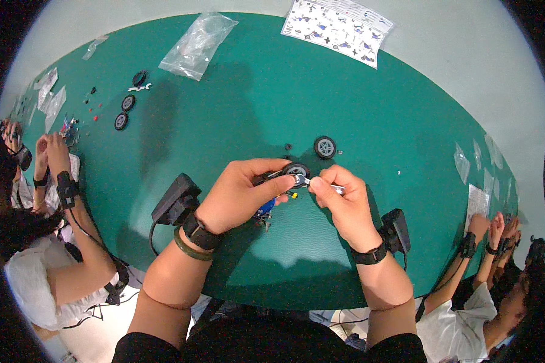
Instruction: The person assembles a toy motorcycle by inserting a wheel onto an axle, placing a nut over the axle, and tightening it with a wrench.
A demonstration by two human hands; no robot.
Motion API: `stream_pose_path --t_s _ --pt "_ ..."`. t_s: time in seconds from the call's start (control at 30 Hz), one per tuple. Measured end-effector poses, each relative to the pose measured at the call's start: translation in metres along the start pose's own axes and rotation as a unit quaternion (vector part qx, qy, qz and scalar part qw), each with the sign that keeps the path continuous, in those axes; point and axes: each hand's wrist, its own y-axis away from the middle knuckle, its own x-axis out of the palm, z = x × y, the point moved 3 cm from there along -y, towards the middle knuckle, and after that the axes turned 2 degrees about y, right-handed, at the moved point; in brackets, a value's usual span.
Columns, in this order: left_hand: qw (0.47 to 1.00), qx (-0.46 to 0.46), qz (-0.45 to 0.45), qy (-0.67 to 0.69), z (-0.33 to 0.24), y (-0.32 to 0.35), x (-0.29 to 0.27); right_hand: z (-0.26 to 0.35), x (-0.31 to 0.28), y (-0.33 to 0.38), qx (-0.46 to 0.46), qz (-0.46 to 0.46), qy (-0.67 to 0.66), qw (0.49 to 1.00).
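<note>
My left hand (pixel 239 190) is closed around a small toy vehicle model. A black-tyred wheel (pixel 296 167) with a grey rim shows above the thumb, and a blue part (pixel 264 208) pokes out below the fingers. Between the thumb and fingers of my right hand (pixel 347 202) is a small silver wrench (pixel 307 181), its head against the wheel's hub beside my left thumb. The rest of the model is hidden by my left hand. Just beyond my hands lie a loose wheel (pixel 324 147), a small black ring (pixel 288 146) and a tiny pale nut (pixel 340 152).
A printed instruction sheet (pixel 339 29) and a clear plastic bag (pixel 198 45) lie at the table's far side. Several wheels (pixel 128 102), a white wrench (pixel 140 88) and small parts sit at the left. Other people's hands (pixel 53 151) work at both sides of the green table (pixel 248 103).
</note>
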Motion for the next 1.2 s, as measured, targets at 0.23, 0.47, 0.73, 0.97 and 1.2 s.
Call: stream_pose_path --t_s 0.23,0.47,0.73,0.97,1.2 --pt "0.998 -0.006 -0.004 0.057 0.007 -0.003 0.002 0.003 0.004 0.003 0.009 0.023 0.063 0.998" --pt "0.999 -0.007 -0.008 0.052 0.007 -0.004 0.006 0.011 0.008 0.005 -0.022 0.051 0.163 0.985" --pt "0.993 0.005 -0.052 0.109 0.003 -0.008 -0.007 -0.001 -0.001 -0.003 0.036 0.049 -0.011 0.998" --pt "0.998 0.007 -0.024 0.06 0.006 -0.007 -0.005 -0.004 -0.006 -0.006 -0.004 0.051 0.035 0.998" --pt "0.999 -0.033 0.024 0.024 -0.001 -0.004 -0.006 0.001 -0.002 -0.006 -0.047 0.062 0.032 0.996"
